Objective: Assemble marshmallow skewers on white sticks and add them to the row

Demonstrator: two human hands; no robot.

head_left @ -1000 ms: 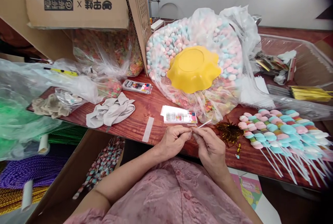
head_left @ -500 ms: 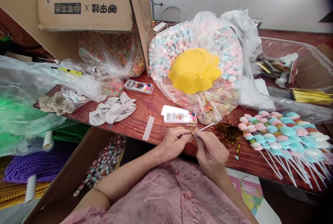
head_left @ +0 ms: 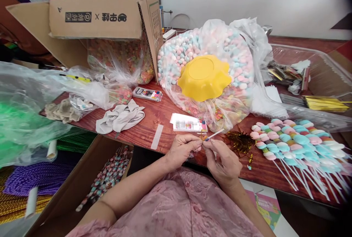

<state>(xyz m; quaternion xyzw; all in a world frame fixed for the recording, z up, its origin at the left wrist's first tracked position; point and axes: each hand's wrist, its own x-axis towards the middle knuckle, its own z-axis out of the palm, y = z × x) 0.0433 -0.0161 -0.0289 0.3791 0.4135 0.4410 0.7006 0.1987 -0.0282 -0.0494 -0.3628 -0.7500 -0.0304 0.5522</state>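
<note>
My left hand [head_left: 181, 150] and my right hand [head_left: 223, 160] meet at the table's front edge, both pinched closed. Between the fingertips is a thin white stick [head_left: 215, 134] that points up and right, with a small gold and orange bit at the pinch. The stick lies in my right hand's fingers; my left hand's fingertips pinch the small bit at its near end. A pile of gold twist ties [head_left: 241, 139] lies just right of my hands. Beyond that, finished sticks of pink, blue and white sweets [head_left: 288, 140] lie in a row.
A big clear bag of pastel sweets [head_left: 181, 51] with a yellow bowl [head_left: 204, 77] on it stands behind my hands. A tipped cardboard box [head_left: 104, 17], a grey cloth [head_left: 120, 116], small card packs [head_left: 187, 123] and a clear tray [head_left: 327, 64] crowd the wooden table [head_left: 148, 128]. An open box [head_left: 90, 171] sits below left.
My hands stay together at the table edge; the stick's far end has tilted a little between my fingers. The view has shifted slightly downward and rightward.
</note>
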